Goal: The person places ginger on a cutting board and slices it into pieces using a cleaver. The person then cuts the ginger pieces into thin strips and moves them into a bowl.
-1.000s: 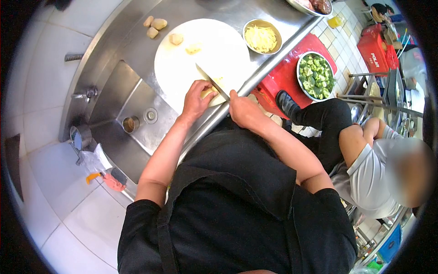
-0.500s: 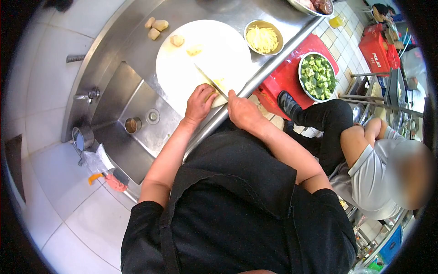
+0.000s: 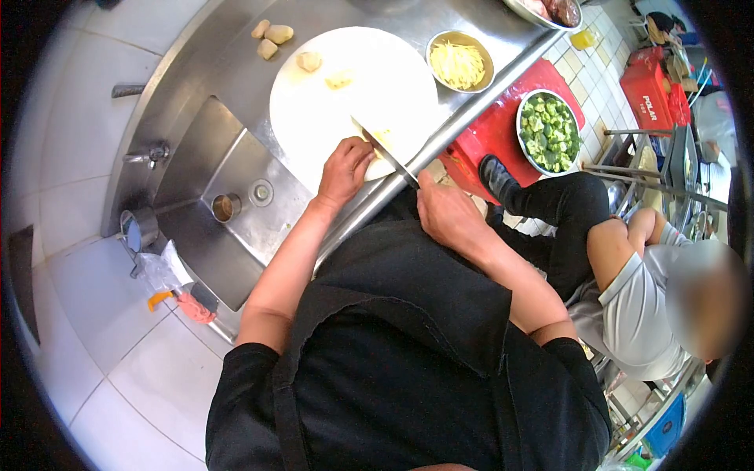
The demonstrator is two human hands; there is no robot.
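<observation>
My left hand (image 3: 345, 169) rests on the near part of the round white cutting board (image 3: 314, 110). Its fingers are curled over a pale yellow root piece (image 3: 381, 168), mostly hidden by the hand and blade. In my right hand (image 3: 449, 206), closed round the handle, is a kitchen knife (image 3: 386, 155); its blade slants across the board beside my left fingertips. Small yellow bits lie by the blade. Farther back on the board sit two peeled pale chunks, a rounder one (image 3: 309, 60) and a flatter one (image 3: 339, 78).
A metal bowl (image 3: 489, 72) of pale yellow strips stands right of the board. Several root chunks (image 3: 279, 34) lie behind it. Left is a sink (image 3: 259, 224) with a small cup (image 3: 226, 207). Broccoli in a bowl (image 3: 550, 132) stands on a red surface (image 3: 503, 118); a person (image 3: 628, 298) sits close by.
My right hand has drawn the knife back toward the right and nearer to me, showing more blade. My left hand stays on the piece, its fingers slightly shifted.
</observation>
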